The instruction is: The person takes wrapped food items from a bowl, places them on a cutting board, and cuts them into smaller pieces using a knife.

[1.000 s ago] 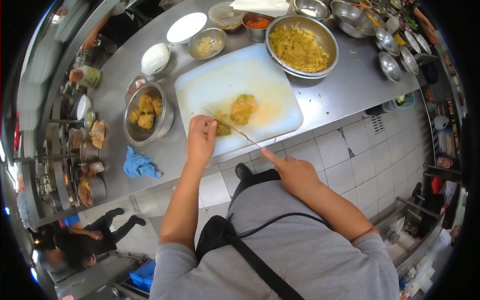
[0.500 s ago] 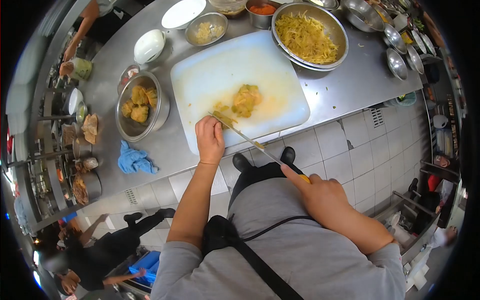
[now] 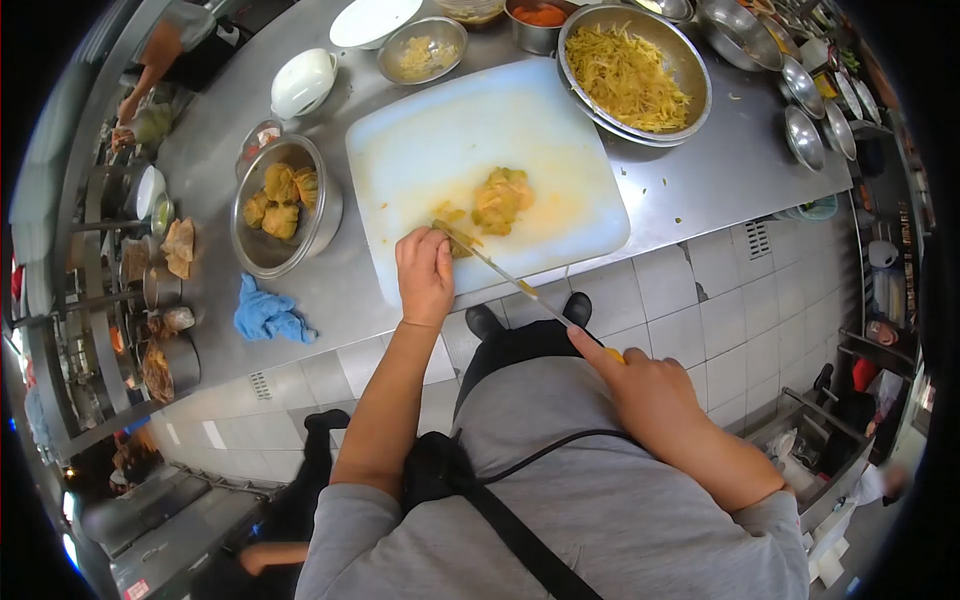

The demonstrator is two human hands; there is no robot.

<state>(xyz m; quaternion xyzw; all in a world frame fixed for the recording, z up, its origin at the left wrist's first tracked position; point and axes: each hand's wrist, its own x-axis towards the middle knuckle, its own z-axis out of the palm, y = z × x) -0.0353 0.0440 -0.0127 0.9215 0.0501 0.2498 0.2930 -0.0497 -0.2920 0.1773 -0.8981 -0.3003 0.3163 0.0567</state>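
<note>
My right hand (image 3: 655, 395) grips a knife (image 3: 510, 275) by its yellow handle. The long narrow blade reaches up and left across the near edge of a white cutting board (image 3: 420, 150). Next to the blade's tip, my left hand (image 3: 426, 275) has its fingers curled down on a yellow-green piece of pickled mustard tuber (image 3: 461, 248), which they partly hide. Thin slices (image 3: 447, 213) lie just beyond those fingers. To the right of them rests a larger knobby pickled mustard tuber (image 3: 500, 200), touched by neither hand.
Left of the board stand a steel bowl (image 3: 328, 225) of whole tubers and a crumpled blue cloth (image 3: 268, 312). A steel bowl (image 3: 702, 95) heaped with yellow shreds is at the back right. Behind are a small bowl (image 3: 440, 75) of minced bits and a white dish (image 3: 303, 85).
The knife tip and my left hand have shifted very slightly on the board. At lower left, a co-worker in dark clothes has moved farther down, partly out of view.
</note>
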